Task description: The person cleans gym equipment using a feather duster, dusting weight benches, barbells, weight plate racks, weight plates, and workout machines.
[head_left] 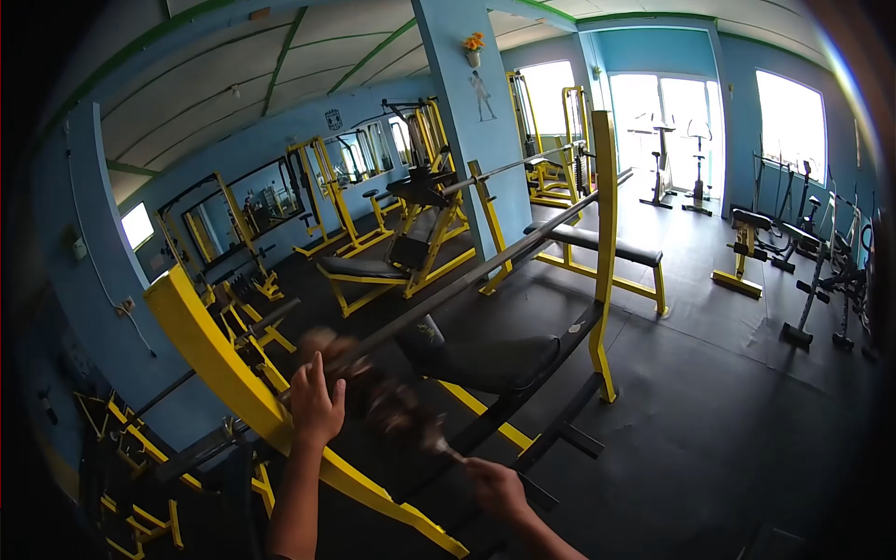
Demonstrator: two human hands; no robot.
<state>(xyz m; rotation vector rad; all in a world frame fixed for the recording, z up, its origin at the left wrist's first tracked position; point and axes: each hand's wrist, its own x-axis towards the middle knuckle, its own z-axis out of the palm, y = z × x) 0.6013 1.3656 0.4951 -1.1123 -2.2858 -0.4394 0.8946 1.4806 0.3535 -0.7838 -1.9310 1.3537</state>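
Note:
My right hand (495, 485) is closed round the pale handle of a brown duster (387, 401), whose fluffy head is smeared by motion. The duster's head slants up to the left, by the long metal barbell (448, 291) of a bench press rack. My left hand (317, 401) is raised with its fingers apart, beside the yellow left upright (219, 359) and near the bar's left part. Whether its fingers touch the bar cannot be made out. Beyond the duster lies the black padded bench (499, 359).
A yellow right upright (607, 215) stands ahead. Behind it are another bench (607, 245) and a blue pillar (478, 121). Yellow weight machines (411, 233) line the left. Exercise bikes (698, 168) and a small black-padded bench (742, 252) stand on the right.

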